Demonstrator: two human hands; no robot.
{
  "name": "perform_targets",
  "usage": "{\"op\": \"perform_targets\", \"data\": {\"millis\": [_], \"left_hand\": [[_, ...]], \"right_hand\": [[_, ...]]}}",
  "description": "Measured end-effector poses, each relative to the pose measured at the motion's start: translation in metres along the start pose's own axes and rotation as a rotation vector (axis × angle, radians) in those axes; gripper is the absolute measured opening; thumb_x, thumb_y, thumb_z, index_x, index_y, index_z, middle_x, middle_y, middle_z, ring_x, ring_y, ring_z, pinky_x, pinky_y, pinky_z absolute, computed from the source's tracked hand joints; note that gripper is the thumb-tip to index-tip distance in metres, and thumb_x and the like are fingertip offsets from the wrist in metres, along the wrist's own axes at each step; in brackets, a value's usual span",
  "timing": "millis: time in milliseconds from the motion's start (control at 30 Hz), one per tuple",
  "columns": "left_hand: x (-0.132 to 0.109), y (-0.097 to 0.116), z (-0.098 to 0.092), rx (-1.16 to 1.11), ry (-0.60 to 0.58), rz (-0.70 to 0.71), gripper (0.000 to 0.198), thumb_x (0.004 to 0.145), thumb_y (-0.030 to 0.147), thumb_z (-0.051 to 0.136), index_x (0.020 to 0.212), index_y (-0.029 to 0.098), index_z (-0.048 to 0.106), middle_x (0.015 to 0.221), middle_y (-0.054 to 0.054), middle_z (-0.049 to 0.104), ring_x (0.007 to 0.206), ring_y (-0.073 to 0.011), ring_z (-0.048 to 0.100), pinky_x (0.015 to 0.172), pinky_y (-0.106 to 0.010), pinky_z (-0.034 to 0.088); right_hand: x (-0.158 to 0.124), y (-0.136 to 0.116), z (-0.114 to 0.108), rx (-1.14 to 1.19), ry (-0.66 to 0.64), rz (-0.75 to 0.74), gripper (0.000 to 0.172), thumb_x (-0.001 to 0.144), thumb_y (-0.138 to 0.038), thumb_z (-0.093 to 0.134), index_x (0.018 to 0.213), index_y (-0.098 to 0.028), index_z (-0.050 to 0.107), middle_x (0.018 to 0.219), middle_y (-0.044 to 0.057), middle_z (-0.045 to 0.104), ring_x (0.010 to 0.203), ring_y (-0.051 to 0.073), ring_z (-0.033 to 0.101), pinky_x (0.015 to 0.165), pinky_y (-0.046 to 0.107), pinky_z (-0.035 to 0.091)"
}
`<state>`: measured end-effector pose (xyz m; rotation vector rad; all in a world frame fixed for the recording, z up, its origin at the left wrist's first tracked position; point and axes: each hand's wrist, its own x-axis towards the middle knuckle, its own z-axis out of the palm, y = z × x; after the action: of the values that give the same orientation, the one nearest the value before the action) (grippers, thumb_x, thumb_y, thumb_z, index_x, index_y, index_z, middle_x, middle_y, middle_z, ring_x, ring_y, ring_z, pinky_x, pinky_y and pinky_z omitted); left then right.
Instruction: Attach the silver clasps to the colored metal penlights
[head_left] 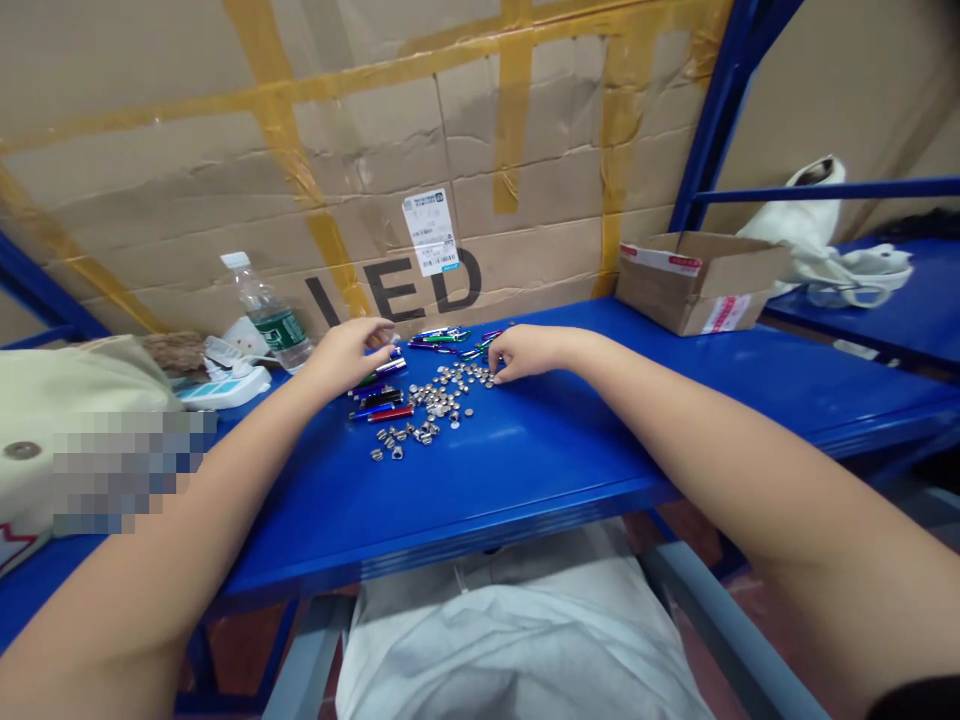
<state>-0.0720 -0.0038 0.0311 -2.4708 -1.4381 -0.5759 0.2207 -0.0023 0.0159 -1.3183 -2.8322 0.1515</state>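
Left hand (349, 352) and right hand (531, 350) over pens (384, 398) and metal pieces (441, 398)

A big cardboard panel (465, 130), crossed with yellow tape and printed "LED", fills the upper left and centre. Below it a blue table (540, 440) spans the middle of the frame. Pale cloth (517, 640) covers the person's lap at bottom centre.

At the left edge sits a pale green bag (82, 380), partly pixelated; at upper right stand an open cardboard box (656, 270) and, behind it, a white bag (799, 220).

Both hands are near the centre. The left is half curled over the pens, thumb and fingers parted; whether it grips one cannot be told. The right is bent down, its fingertips at the right edge of the metal pieces; whether they pinch one is too small to tell.

Left of centre a clear bottle (279, 325) with a green label leans beside a white power strip (229, 390).

The pens, red, black, blue and green, lie left of centre, with more between the hands. Smallest are the metal pieces: round discs mid-frame, angular ones lower left of them.
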Motion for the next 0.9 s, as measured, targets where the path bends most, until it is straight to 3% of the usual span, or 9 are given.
{"op": "perform_targets", "data": {"millis": [100, 333, 567, 900], "left_hand": [[-0.011, 0.020, -0.009, -0.152, 0.138, 0.084, 0.029, 0.085, 0.035, 0.053, 0.103, 0.015, 0.064, 0.099, -0.008, 0.066, 0.086, -0.0182, 0.062, 0.077, -0.030, 0.051], [-0.021, 0.058, 0.005, -0.249, 0.101, 0.318, 0.021, 0.087, 0.031, 0.054, 0.099, 0.017, 0.064, 0.095, -0.004, 0.068, 0.082, -0.0144, 0.063, 0.075, -0.027, 0.050], [-0.024, 0.062, 0.014, -0.231, 0.054, 0.373, 0.020, 0.088, 0.029, 0.055, 0.100, 0.016, 0.065, 0.092, -0.005, 0.069, 0.085, -0.0154, 0.063, 0.078, -0.027, 0.050], [-0.026, 0.064, 0.016, -0.217, 0.124, 0.432, 0.018, 0.088, 0.027, 0.055, 0.100, 0.017, 0.065, 0.092, -0.005, 0.069, 0.085, -0.0152, 0.063, 0.079, -0.027, 0.051]], "right_hand": [[0.001, -0.001, 0.001, 0.001, 0.009, -0.013, 0.028, 0.078, -0.035, 0.066, 0.101, -0.018, 0.070, 0.104, 0.008, 0.069, 0.089, 0.021, 0.062, 0.070, 0.028, 0.043], [0.006, 0.000, 0.008, -0.011, 0.031, -0.024, 0.025, 0.079, -0.025, 0.063, 0.101, -0.017, 0.071, 0.100, 0.007, 0.071, 0.086, 0.019, 0.063, 0.072, 0.027, 0.043], [0.008, -0.003, 0.007, 0.006, 0.022, -0.042, 0.023, 0.081, -0.027, 0.062, 0.098, -0.016, 0.072, 0.100, 0.008, 0.072, 0.086, 0.019, 0.063, 0.073, 0.027, 0.044], [0.009, -0.006, 0.008, 0.053, 0.027, 0.004, 0.018, 0.079, -0.025, 0.063, 0.092, -0.016, 0.070, 0.091, 0.006, 0.071, 0.076, 0.016, 0.061, 0.064, 0.025, 0.041]]}}
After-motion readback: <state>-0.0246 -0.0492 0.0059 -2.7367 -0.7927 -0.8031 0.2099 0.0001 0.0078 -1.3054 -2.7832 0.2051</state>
